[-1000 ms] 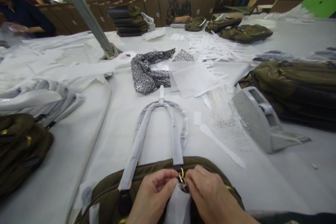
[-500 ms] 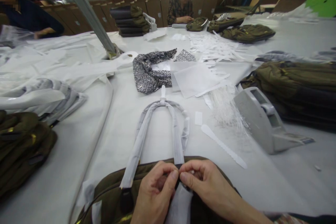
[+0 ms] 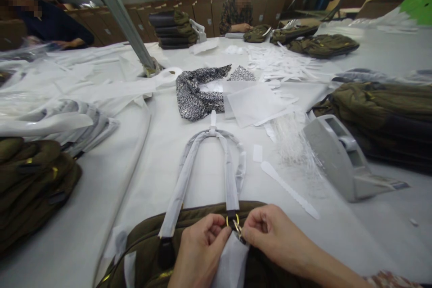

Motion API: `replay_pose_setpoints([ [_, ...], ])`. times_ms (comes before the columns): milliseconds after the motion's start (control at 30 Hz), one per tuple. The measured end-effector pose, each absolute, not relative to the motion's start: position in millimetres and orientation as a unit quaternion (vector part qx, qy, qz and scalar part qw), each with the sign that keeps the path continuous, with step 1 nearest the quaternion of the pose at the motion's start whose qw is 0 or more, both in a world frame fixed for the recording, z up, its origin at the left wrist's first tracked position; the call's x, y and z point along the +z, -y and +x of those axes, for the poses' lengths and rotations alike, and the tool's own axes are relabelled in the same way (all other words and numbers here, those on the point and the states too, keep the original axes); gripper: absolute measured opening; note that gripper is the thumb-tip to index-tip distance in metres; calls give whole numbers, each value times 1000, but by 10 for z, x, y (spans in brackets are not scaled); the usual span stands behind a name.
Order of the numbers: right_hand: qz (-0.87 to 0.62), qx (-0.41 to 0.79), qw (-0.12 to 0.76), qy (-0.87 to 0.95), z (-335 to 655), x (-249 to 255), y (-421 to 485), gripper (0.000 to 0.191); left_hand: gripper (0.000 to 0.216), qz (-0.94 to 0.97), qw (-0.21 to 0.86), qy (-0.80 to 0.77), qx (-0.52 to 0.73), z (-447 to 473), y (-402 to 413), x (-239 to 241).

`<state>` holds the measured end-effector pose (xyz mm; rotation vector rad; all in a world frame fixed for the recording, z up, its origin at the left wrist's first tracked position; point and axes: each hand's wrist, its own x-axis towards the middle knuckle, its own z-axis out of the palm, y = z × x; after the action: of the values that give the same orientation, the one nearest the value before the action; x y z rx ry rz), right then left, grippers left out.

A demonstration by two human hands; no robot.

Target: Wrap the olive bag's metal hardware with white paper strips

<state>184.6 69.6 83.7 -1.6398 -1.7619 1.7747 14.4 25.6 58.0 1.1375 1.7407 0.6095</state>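
An olive-green bag [image 3: 148, 234] lies in front of me, its two handles [image 3: 231, 175] wrapped in white paper and standing out beyond it. At the base of the right handle hangs a gold ring [image 3: 237, 219]. A metal clasp [image 3: 237, 230] passes by the ring, above a white-wrapped piece [image 3: 232, 256]. My left hand [image 3: 202, 247] is closed in a pinch at the left edge of the ring; what its fingertips grip is hidden. With thumb and forefinger, my right hand [image 3: 270, 234] pinches the clasp from the right.
A grey tape dispenser [image 3: 340, 157] stands to the right, near a white notched strip [image 3: 286, 189] and a bundle of clear threads [image 3: 293, 144]. Stacked olive bags [image 3: 388, 112] lie right, more bags [image 3: 33, 189] left. Patterned cloth [image 3: 194, 94] lies ahead. Two people sit across the table.
My right hand has drawn slightly right, away from the left, so the gold ring and the clasp now show between my fingers. The view has shifted a little.
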Motion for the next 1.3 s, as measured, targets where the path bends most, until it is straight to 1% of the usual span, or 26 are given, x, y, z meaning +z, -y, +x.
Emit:
replay_pose_setpoints([
  [67, -543, 562, 92, 617, 1828, 867, -738, 18, 21, 483, 464, -710, 218, 146, -285, 612],
  [167, -533, 549, 115, 633, 1794, 882, -778, 19, 26, 484, 493, -684, 232, 151, -320, 648],
  [267, -527, 557, 119, 631, 1770, 855, -782, 19, 31, 473, 515, -674, 236, 152, -342, 611],
  [400, -530, 572, 112, 615, 1775, 818, -776, 18, 23, 427, 538, -691, 224, 161, -367, 505],
  [567, -531, 600, 98, 591, 1818, 820, -787, 18, 18, 363, 629, -627, 282, 195, -351, 483],
  [633, -528, 602, 92, 592, 1826, 828, -789, 17, 19, 344, 646, -609, 306, 219, -331, 491],
  [800, -528, 609, 55, 590, 1844, 851, -842, 15, 18, 352, 612, -620, 343, 270, -267, 486],
  [967, -489, 659, 1, 571, 1839, 873, -990, 12, 16, 466, 475, -662, 345, 257, -216, 515],
  [1033, -495, 669, -30, 554, 1806, 901, -1056, 10, 17, 493, 453, -656, 349, 237, -216, 530],
  [1167, -520, 705, -85, 475, 1724, 946, -1164, 17, 23, 514, 491, -617, 339, 180, -253, 548],
  [1300, -533, 734, -104, 407, 1694, 920, -1210, 19, 24, 495, 541, -593, 332, 142, -300, 581],
])
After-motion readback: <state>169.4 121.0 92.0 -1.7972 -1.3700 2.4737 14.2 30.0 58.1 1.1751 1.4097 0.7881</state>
